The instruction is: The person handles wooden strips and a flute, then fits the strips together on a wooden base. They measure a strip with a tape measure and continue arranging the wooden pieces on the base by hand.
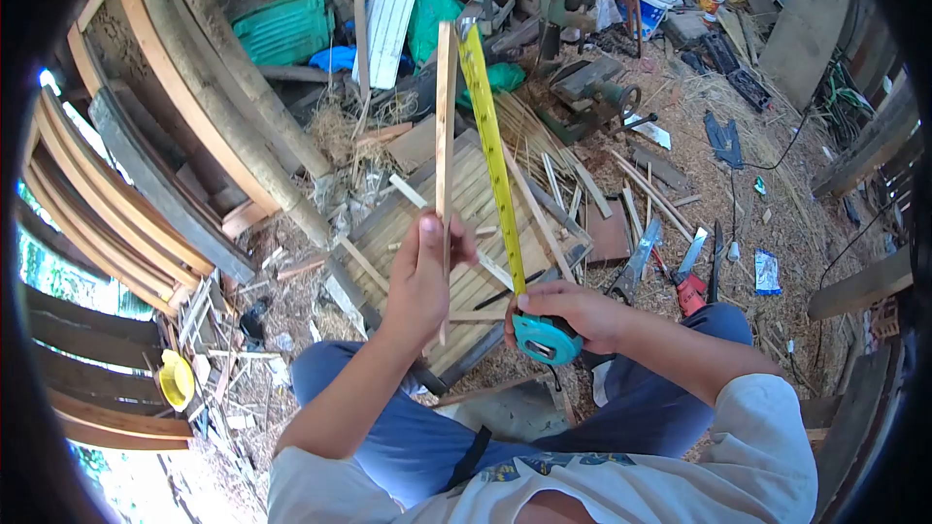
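Thin wooden strip (445, 136) held near upright; teal tape measure (544, 340) low beside it, yellow blade (490, 146) extended alongside, tips level

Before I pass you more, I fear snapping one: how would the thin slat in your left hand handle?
The slat is probably light: the left hand alone holds it upright near its lower end. It looks long and thin, so it likely flexes and might snap if bent. Flat-sided, it should not roll.

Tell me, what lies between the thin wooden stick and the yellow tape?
In the head view, nothing is held between the wooden stick and the yellow tape; the narrow gap shows the slatted wooden panel on the ground behind.
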Demonstrator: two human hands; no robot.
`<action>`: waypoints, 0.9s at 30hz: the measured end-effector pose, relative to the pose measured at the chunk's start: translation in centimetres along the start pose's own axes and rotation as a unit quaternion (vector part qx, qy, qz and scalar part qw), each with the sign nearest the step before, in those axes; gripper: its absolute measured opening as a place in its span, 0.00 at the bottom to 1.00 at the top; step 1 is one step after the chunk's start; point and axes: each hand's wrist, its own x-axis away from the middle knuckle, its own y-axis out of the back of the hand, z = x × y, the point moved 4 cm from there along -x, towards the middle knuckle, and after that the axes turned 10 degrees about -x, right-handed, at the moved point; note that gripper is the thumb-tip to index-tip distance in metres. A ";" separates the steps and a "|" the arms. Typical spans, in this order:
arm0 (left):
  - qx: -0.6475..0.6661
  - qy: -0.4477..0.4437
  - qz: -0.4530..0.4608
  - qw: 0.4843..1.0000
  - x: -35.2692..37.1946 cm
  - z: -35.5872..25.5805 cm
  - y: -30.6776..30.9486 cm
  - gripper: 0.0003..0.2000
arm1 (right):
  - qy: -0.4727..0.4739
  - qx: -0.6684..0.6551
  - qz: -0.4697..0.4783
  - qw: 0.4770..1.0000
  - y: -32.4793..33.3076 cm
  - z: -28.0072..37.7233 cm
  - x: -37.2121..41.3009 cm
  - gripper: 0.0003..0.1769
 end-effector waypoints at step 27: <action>0.234 0.019 -0.175 0.956 -5.4 -3.9 2.2 0.26 | -0.052 0.152 -0.145 0.976 1.1 -2.9 -1.7 0.18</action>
